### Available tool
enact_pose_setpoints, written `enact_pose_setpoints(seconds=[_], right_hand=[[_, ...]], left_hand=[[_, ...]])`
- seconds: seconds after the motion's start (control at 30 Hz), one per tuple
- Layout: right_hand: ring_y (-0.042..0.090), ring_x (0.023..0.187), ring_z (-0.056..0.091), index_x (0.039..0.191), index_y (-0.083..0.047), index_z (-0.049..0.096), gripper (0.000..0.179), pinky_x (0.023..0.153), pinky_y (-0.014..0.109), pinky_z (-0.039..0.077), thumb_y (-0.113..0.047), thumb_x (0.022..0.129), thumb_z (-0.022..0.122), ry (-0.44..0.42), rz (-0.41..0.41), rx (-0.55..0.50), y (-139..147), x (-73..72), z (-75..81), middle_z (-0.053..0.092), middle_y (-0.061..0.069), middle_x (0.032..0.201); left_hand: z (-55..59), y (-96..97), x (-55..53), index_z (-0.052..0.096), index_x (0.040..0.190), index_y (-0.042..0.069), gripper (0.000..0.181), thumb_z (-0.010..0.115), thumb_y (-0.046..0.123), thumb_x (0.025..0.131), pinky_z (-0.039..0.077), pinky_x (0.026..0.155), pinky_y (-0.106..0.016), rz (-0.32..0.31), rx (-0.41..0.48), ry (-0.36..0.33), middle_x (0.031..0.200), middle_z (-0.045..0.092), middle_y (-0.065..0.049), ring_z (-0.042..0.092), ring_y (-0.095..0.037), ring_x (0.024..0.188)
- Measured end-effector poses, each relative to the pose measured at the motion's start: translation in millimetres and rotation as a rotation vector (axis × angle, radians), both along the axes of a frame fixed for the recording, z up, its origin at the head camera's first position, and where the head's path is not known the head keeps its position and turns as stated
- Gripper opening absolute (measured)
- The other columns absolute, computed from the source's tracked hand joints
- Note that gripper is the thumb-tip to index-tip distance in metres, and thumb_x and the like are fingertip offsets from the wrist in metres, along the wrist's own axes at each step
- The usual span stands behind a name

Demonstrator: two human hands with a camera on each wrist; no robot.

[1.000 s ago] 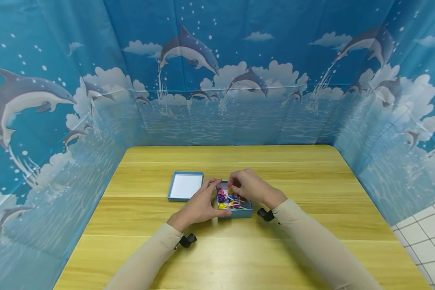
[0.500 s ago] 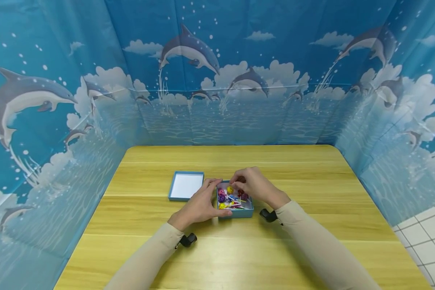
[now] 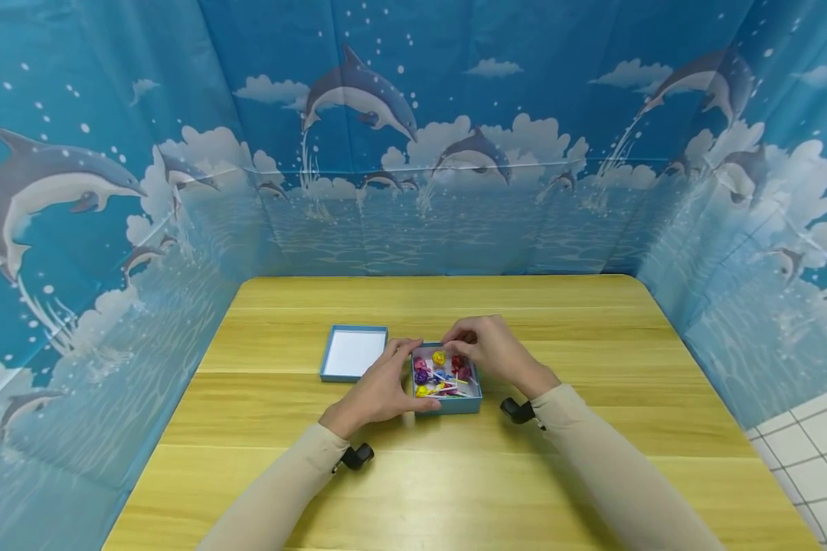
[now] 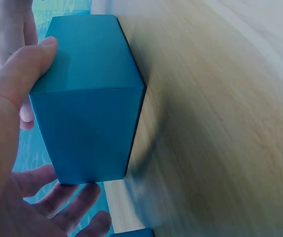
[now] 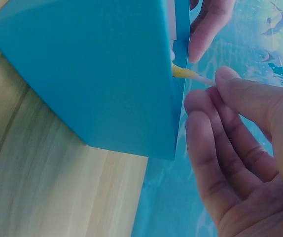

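A blue open box (image 3: 459, 406) sits mid-table, holding several lollipops in purple, pink, red and yellow wrappers with white sticks. My left hand (image 3: 379, 389) grips the box from its left, thumb at the near wall and fingers around the far corner; the left wrist view shows the thumb (image 4: 35, 59) on the blue wall. Over the box's far right side is my right hand (image 3: 491, 350). Its thumb and forefinger pinch the white stick of a yellow lollipop (image 5: 183, 72), whose wrapped end is inside the box, partly hidden by the wall in the right wrist view.
The box's lid (image 3: 354, 353), blue with a white inside, lies upturned left of the box. The wooden table (image 3: 427, 490) meets a dolphin-print curtain (image 3: 420, 229) at the back and sides. White floor tiles (image 3: 809, 467) show at the right.
My right hand has drawn back a little to the right and away, baring the yellow lollipop and the red ones. The left hand and the box stay put.
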State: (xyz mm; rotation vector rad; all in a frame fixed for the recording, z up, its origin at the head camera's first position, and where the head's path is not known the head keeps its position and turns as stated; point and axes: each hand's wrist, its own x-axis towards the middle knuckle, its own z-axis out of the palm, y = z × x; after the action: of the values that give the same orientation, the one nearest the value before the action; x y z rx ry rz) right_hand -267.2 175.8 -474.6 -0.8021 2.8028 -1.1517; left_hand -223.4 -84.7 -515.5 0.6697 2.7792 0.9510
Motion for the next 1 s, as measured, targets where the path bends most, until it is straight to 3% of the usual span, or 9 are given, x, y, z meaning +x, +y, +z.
enact_pose_setpoints(seconds=[0.23, 0.47, 0.87, 1.0], right_hand=[[0.023, 0.087, 0.077, 0.104, -0.023, 0.081, 0.009, 0.073, 0.029, 0.062, -0.025, 0.104, 0.073, -0.016, -0.028, -0.011, 4.9, 1.1, 0.4, 0.080, 0.000, 0.096], [0.024, 0.084, 0.077, 0.104, -0.021, 0.081, 0.009, 0.073, 0.029, 0.062, -0.026, 0.104, 0.073, -0.035, -0.040, -0.046, 11.3, 3.3, -2.2, 0.081, 0.003, 0.095], [0.019, 0.084, 0.077, 0.102, -0.025, 0.078, 0.006, 0.075, 0.031, 0.063, -0.031, 0.103, 0.075, -0.081, -0.072, -0.099, 25.2, 1.7, -9.9, 0.078, -0.004, 0.093], [0.023, 0.088, 0.078, 0.102, -0.024, 0.077, 0.006, 0.077, 0.030, 0.063, -0.030, 0.102, 0.075, -0.093, -0.073, -0.103, 28.8, 1.0, -10.6, 0.077, -0.006, 0.094]], left_hand=[[-1.4, 0.4, -1.3, 0.028, 0.170, 0.027, 0.117, 0.086, 0.071, 0.078, 0.049, 0.119, -0.049, -0.003, 0.008, 0.003, 0.165, 0.036, 0.000, 0.052, -0.025, 0.146], [-2.9, -0.3, -1.3, 0.028, 0.170, 0.027, 0.117, 0.087, 0.070, 0.078, 0.049, 0.119, -0.049, -0.009, 0.008, 0.007, 0.165, 0.037, 0.000, 0.052, -0.025, 0.147], [-1.8, 0.1, -0.9, 0.030, 0.169, 0.022, 0.117, 0.087, 0.069, 0.078, 0.048, 0.120, -0.049, -0.010, 0.028, 0.013, 0.164, 0.038, 0.000, 0.051, -0.024, 0.147], [-2.5, 0.1, -1.0, 0.030, 0.169, 0.023, 0.117, 0.088, 0.068, 0.078, 0.048, 0.120, -0.049, -0.007, 0.032, 0.012, 0.164, 0.038, 0.000, 0.050, -0.024, 0.148]])
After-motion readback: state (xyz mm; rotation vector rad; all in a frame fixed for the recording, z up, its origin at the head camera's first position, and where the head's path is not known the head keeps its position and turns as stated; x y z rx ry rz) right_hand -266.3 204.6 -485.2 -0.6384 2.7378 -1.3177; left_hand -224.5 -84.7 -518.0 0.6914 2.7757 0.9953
